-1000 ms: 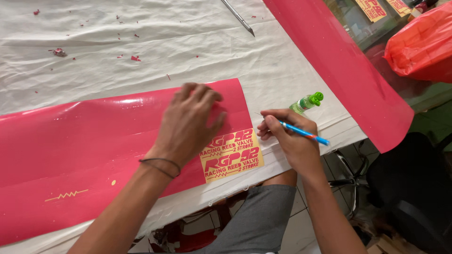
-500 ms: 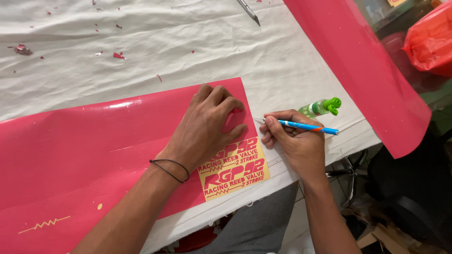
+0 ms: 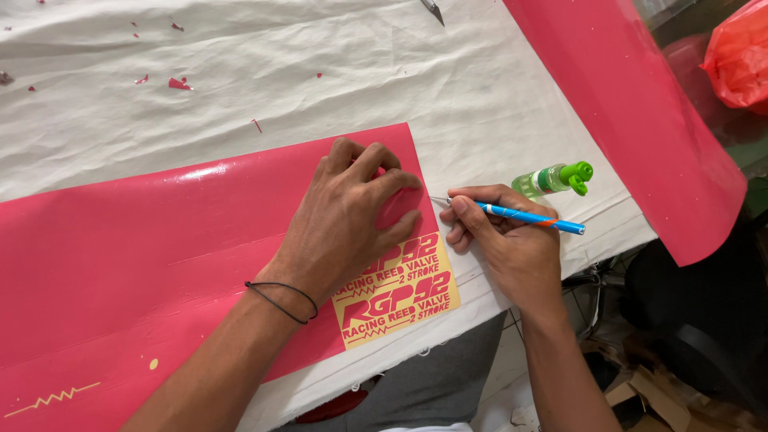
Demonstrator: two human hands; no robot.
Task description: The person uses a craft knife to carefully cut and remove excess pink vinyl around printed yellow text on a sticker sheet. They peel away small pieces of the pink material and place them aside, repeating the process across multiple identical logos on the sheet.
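A large pink vinyl sheet (image 3: 160, 256) lies on the white cloth-covered table (image 3: 320, 72). Near its right end, a yellow patch with pink lettering (image 3: 400, 308) shows where the pink has been removed. My left hand (image 3: 348, 220) presses flat on the sheet just above that patch, a black band on its wrist. My right hand (image 3: 500, 240) grips a thin blue craft knife (image 3: 528, 216) like a pen, its metal tip at the sheet's right edge.
A small green spray bottle (image 3: 556, 178) lies by my right hand. A second pink sheet (image 3: 632, 120) hangs over the table's right corner. Pink scraps (image 3: 178, 82) dot the cloth. Another blade (image 3: 432, 10) lies at the top; a red bag (image 3: 740, 56) at upper right.
My left hand has stayed flat on the sheet, fingers shifting slightly. My right hand with the knife has stayed at the sheet's right edge. The camera view has drifted.
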